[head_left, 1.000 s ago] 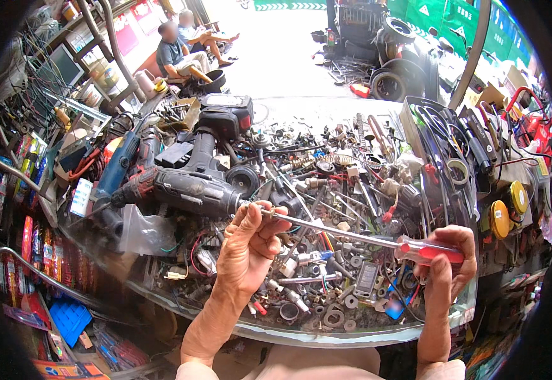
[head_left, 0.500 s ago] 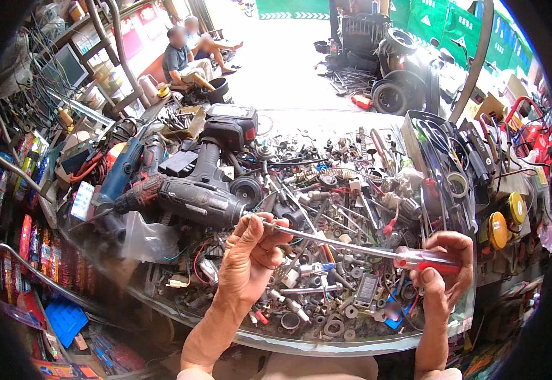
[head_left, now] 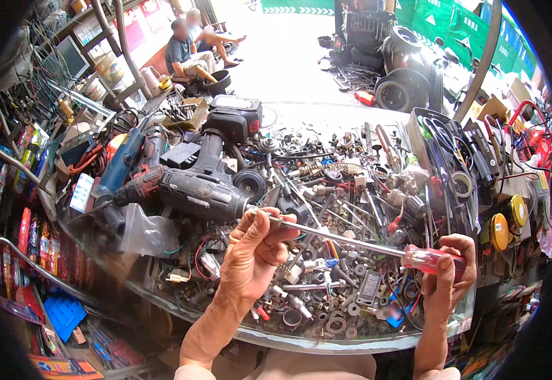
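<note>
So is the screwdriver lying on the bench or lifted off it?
Lifted. The right hand holds the screwdriver by its red handle, the left hand pinches its shaft near the tip, above the cluttered bench.

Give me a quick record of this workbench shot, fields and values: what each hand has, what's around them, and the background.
left hand: pinches the metal shaft of the screwdriver near its tip
right hand: wrapped round the screwdriver's clear red handle
screwdriver pose: held nearly level above the bench, tip toward the person's left
beneath: glass-topped bench strewn with bolts, nuts and washers
beside the tip: dark cordless drill lying on its side
right side: yellow tape rolls
background: seated people
</note>
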Motion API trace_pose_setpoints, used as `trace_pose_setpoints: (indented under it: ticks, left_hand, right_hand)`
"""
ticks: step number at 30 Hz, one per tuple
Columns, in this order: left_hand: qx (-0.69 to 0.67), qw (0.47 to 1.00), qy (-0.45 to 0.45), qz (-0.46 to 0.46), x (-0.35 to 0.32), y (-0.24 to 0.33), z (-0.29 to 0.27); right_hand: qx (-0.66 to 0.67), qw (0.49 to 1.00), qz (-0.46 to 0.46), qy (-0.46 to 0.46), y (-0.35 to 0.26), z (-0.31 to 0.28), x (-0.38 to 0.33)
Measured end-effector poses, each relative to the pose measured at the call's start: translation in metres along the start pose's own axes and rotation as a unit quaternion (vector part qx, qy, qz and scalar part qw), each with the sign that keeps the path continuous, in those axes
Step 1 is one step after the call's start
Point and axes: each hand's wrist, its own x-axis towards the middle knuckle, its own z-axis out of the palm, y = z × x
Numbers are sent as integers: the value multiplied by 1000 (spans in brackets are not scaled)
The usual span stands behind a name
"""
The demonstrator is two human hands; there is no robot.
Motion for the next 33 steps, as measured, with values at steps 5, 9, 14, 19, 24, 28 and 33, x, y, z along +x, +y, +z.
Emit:
trace_pose_setpoints:
  ticks: [5, 9, 14, 19, 24, 28, 33]
  left_hand:
    - [-3, 1000, 0, -1, 0, -1, 1]
    - [-9, 1000, -4, 1, 1, 0, 0]
    - [1, 1000, 1, -4, -2, -3, 1]
    - [1, 1000, 7, 4, 1, 0, 1]
    - [7, 1000, -3, 3, -1, -1, -1]
    - [30, 1000, -1, 2, -1, -3, 0]
    - [17, 1000, 13, 6, 2, -2, -3]
  right_hand:
    - [57, 998, 21, -27, 10, -3, 5]
    - [19, 993, -115, 15, 3, 16, 6]
    - [1, 1000, 17, 2, 2, -5, 1]
    - [66, 997, -32, -34, 1, 8, 5]
    - [13, 1000, -12, 5, 3, -1, 1]
    - [26, 999, 24, -1, 2, -4, 3]
    - [44, 998, -51, -20, 0, 11, 5]
